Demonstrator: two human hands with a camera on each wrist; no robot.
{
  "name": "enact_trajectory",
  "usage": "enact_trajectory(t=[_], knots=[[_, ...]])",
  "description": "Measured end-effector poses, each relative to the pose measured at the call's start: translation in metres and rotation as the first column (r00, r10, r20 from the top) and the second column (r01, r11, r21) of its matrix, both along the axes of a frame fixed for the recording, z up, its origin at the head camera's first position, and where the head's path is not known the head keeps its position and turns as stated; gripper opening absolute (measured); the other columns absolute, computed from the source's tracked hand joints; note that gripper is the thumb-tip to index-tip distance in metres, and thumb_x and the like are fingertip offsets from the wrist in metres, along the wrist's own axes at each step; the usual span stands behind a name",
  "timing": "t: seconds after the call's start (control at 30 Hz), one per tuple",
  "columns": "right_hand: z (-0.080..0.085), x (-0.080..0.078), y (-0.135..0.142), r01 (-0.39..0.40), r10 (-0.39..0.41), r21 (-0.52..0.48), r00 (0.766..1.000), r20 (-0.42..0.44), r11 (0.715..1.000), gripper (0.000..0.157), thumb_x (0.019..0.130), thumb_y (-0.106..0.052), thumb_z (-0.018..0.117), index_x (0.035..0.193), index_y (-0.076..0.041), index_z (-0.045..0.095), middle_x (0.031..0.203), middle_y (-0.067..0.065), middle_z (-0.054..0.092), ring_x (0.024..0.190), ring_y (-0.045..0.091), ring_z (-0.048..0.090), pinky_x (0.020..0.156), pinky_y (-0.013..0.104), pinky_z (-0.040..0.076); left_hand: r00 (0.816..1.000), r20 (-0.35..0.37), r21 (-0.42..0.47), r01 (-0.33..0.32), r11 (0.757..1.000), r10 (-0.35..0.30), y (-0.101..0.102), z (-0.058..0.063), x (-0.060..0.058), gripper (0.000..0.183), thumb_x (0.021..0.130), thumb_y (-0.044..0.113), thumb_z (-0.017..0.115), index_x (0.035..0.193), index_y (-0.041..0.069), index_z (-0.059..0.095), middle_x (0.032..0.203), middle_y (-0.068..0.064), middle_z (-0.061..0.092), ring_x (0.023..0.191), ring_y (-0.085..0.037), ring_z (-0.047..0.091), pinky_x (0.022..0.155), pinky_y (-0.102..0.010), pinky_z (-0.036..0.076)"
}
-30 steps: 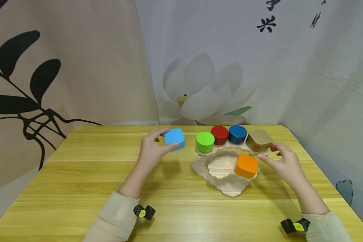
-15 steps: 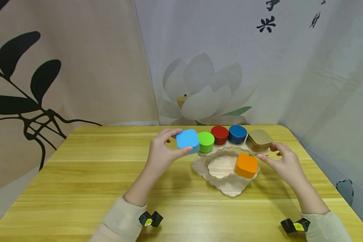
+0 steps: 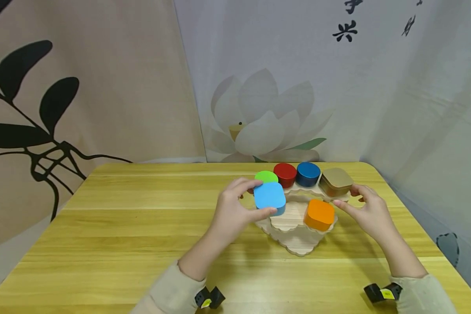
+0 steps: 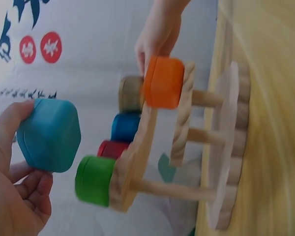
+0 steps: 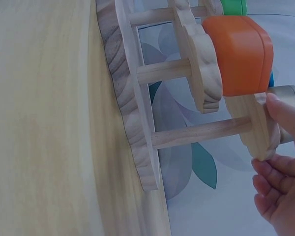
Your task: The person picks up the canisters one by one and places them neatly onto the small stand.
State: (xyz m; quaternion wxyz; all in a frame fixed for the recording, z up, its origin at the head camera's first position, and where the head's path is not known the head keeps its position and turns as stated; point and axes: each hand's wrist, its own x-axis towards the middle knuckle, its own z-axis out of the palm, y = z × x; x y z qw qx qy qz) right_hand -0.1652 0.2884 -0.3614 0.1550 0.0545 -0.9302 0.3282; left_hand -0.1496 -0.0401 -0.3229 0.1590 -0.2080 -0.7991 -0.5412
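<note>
My left hand (image 3: 233, 211) pinches a light blue rounded-square tin (image 3: 269, 197) between thumb and fingers. It is held up in the air, in front of the wooden tiered stand (image 3: 298, 244). In the left wrist view the tin (image 4: 50, 135) is apart from the stand. An orange rounded-square tin (image 3: 319, 214) sits on the lower shelf, towards its right. The upper shelf bears a green round tin (image 3: 266, 176), a red one (image 3: 285, 175), a dark blue one (image 3: 308, 174) and a gold rounded-square one (image 3: 336, 182). My right hand (image 3: 370, 212) grips the upper shelf's right end (image 5: 258, 125), beside the gold tin.
The stand rests on a wooden table (image 3: 121, 226), right of its middle. Posts (image 5: 201, 132) join its base and shelves. A printed cloth (image 3: 133, 78) hangs behind the table.
My left hand has carried the light blue tin rightward and slightly nearer, from left of the stand to before the green tin, now partly covered. The right hand has stayed in place.
</note>
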Motion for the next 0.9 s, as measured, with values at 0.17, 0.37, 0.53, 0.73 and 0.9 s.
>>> enact_trajectory(t=[0.17,0.37,0.53,0.73,0.9], knots=[[0.0,0.0,0.001,-0.003,0.003,0.0,1.0,-0.011,1.0,0.06,0.087,-0.033,0.072,0.123,0.01,0.051,0.112,0.026,0.053,0.101,0.041,0.047,0.083,0.056,0.039,1.0,-0.007,-0.006,0.023,1.0,-0.023,0.014,-0.006,0.006,0.056,0.064,0.025,0.091,0.112,0.006,0.07,0.107,0.002,0.062,0.097,-0.013,0.054,0.081,-0.035,0.048],[-0.001,-0.001,0.001,-0.006,0.006,-0.004,1.0,-0.015,1.0,0.06,0.087,-0.033,0.072,0.123,0.01,0.051,0.112,0.026,0.053,0.1,0.041,0.047,0.083,0.055,0.039,0.998,-0.055,-0.053,0.024,0.998,-0.027,0.029,-0.019,0.008,0.057,0.063,0.025,0.091,0.111,0.004,0.07,0.107,-0.002,0.064,0.097,-0.016,0.055,0.08,-0.026,0.05],[-0.002,-0.001,0.001,-0.007,0.007,-0.007,1.0,-0.014,1.0,0.061,0.087,-0.033,0.072,0.124,0.011,0.051,0.113,0.027,0.053,0.101,0.042,0.047,0.083,0.055,0.038,0.997,-0.073,-0.091,-0.001,0.996,-0.006,0.037,-0.029,0.008,0.061,0.063,0.027,0.091,0.114,0.002,0.068,0.107,-0.002,0.064,0.098,-0.017,0.055,0.081,-0.03,0.052],[-0.002,-0.001,0.001,-0.011,0.011,-0.008,1.0,-0.017,1.0,0.061,0.087,-0.032,0.072,0.124,0.011,0.051,0.112,0.027,0.053,0.101,0.042,0.047,0.082,0.055,0.038,0.995,-0.071,-0.171,-0.084,0.982,0.073,0.046,-0.038,0.01,0.063,0.064,0.035,0.089,0.115,0.004,0.069,0.105,-0.002,0.064,0.096,-0.015,0.055,0.081,-0.027,0.051],[-0.002,-0.001,0.001,-0.013,0.013,-0.005,1.0,-0.021,1.0,0.059,0.087,-0.031,0.073,0.123,0.011,0.052,0.111,0.026,0.053,0.1,0.041,0.047,0.082,0.054,0.038,0.986,-0.079,-0.206,-0.16,0.965,0.146,0.051,-0.043,0.011,0.063,0.064,0.041,0.088,0.113,0.007,0.07,0.105,-0.002,0.065,0.096,-0.016,0.056,0.081,-0.029,0.05]])
